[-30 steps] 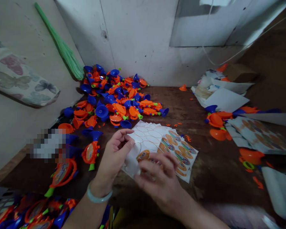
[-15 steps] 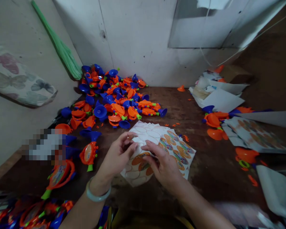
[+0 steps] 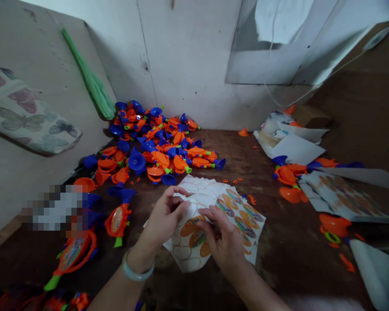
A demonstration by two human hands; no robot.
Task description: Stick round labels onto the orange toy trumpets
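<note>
A white sheet of round orange stickers (image 3: 187, 258) hangs tilted over the table between my hands, with several emptied outlines on it. My left hand (image 3: 162, 218) wears a pale bangle and pinches the sheet's upper left part between thumb and fingers. Over the sheet's right side, my right hand (image 3: 225, 242) has thumb and index finger close together beside an orange sticker; whether a sticker is between them is hidden. Beneath lies a fanned stack of sticker sheets (image 3: 248, 216). Left of my hands rests an orange and blue toy trumpet (image 3: 117, 219) with a round sticker on its face.
A heap of toy trumpets (image 3: 162, 149) covers the back left of the brown table (image 3: 288, 242). Several small orange pieces (image 3: 252, 199) lie past the stack. To the right are more sticker sheets (image 3: 346, 194), loose papers (image 3: 291, 147) and a pale box-like item (image 3: 376, 272).
The view has tilted up slightly, so the table and wall sit lower in the picture. Both hands stay at the sticker sheet, with the right fingertips drawn closer together.
</note>
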